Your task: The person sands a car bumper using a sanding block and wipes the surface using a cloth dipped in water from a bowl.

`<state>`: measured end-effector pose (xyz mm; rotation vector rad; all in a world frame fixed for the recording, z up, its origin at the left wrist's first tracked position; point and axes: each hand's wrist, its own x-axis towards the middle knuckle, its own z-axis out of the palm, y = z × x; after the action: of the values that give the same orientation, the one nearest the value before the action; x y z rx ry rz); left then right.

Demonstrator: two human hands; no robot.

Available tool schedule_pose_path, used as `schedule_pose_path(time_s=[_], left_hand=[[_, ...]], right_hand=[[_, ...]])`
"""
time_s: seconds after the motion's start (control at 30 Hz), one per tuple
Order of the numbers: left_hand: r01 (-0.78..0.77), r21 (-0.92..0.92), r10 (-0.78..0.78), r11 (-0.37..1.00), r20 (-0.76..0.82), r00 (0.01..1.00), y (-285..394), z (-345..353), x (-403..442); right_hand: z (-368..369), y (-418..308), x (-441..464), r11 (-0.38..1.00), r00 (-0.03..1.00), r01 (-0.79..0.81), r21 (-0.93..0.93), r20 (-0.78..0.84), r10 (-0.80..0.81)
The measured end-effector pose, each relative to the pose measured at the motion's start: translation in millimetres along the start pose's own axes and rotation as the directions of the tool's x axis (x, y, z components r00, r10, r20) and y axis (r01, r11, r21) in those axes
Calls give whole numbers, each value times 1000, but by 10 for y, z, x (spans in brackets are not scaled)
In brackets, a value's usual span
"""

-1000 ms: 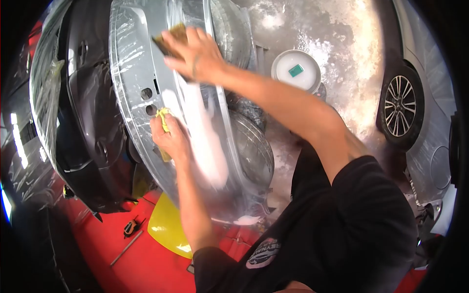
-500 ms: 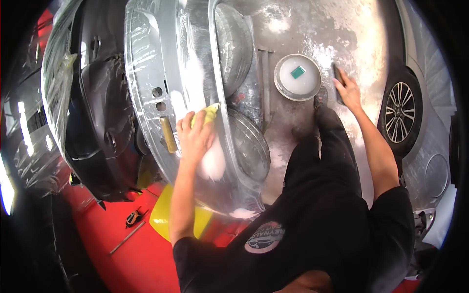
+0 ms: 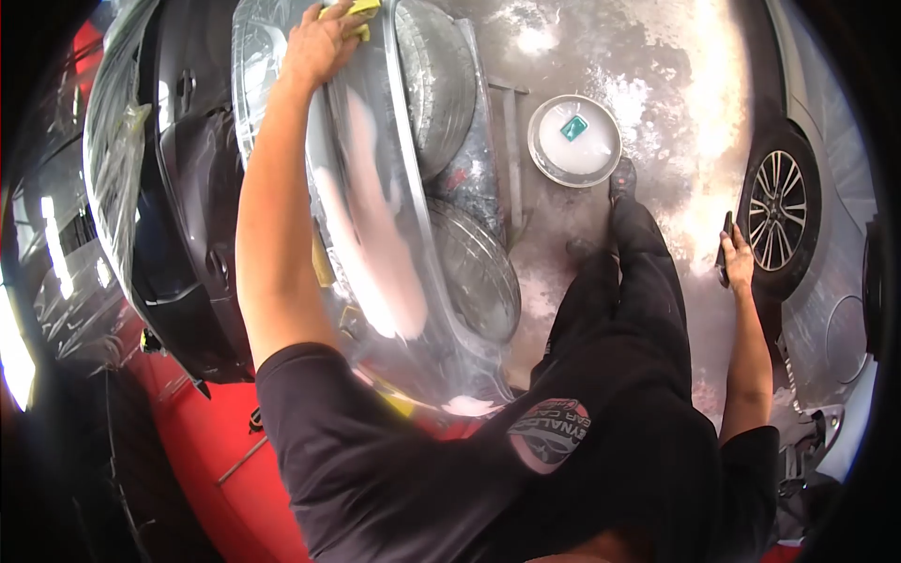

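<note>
Cloth (image 3: 364,9), yellow and crumpled, is gripped in the partly closed left hand (image 3: 319,45) at the far end of the curved, glossy panel (image 3: 371,206), while the right hand (image 3: 739,260), near the spoked wheel (image 3: 778,199), curls round a slim dark block (image 3: 725,250).

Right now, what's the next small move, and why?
Probably draw the yellow cloth back along the panel over the pale patch. The left hand has the cloth at the panel's far end, with the patch on the near side of it. The right hand holds a dark block well off the panel, so the way looks free.
</note>
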<state>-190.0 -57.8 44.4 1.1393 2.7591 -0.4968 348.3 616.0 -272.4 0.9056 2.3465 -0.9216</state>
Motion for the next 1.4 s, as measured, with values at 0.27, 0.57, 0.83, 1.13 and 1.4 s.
schedule_pose_path(time_s=[0.27, 0.57, 0.83, 1.13, 1.4], left_hand=[[107, -163, -115, 981, -38, 993, 1532, -320, -1784], [382, -442, -506, 812, -205, 838, 2409, -284, -3496], [466, -824, -903, 322, -121, 412, 1672, -67, -2565], [598, -753, -924, 274, -33, 381, 1670, -95, -2495], [572, -773, -937, 273, -78, 341, 1659, -47, -2401]], right_hand=[[776, -1592, 223, 958, 971, 230, 172, 30, -239], [1467, -4142, -1013, 609, 717, 607, 511, -21, -697], [1842, -6521, -1221, 464, 614, 751, 470, -240, -752], [2451, -5636, -2496, 338, 475, 854, 395, -330, -816], [2078, -6534, -1718, 473, 607, 770, 428, -264, -749]])
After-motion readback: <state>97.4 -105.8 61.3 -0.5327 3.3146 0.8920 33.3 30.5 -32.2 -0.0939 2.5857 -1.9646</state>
